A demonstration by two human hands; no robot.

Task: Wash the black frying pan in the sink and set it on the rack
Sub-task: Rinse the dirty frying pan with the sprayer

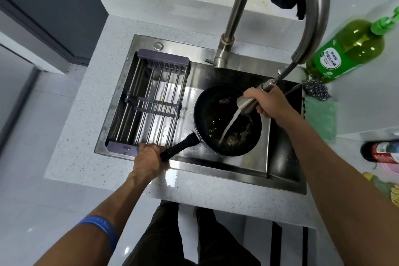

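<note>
Pan [226, 121] first: the black frying pan sits low in the sink [216, 168], right of centre, its handle [179, 147] running out toward eight o'clock. Our left hand [149, 157] has its fingers curled round the end of that handle, and our right hand [266, 101], at about two o'clock from the pan's centre, grips the pull-out spray head [246, 104], sending a stream of water [228, 125] down onto the greasy, speckled bottom. We judge the rinsing to be under way, with scrubbing and racking not yet done. The rack [149, 101] spans the sink's left half, at nine o'clock from the pan and just beside it. What could go wrong: water striking the shallow pan at this slant may splash oily residue over the rim onto the counter [86, 136], and a wet handle could twist in a one-handed grip when we lift it across. At one o'clock stands a green detergent bottle [345, 49] whose white label carries Chinese characters too small for us to read surely; a steel scourer [317, 92] and a green cloth [321, 119] lie at three o'clock. Writing on the red-labelled bottle [382, 152] is blurred.
</note>
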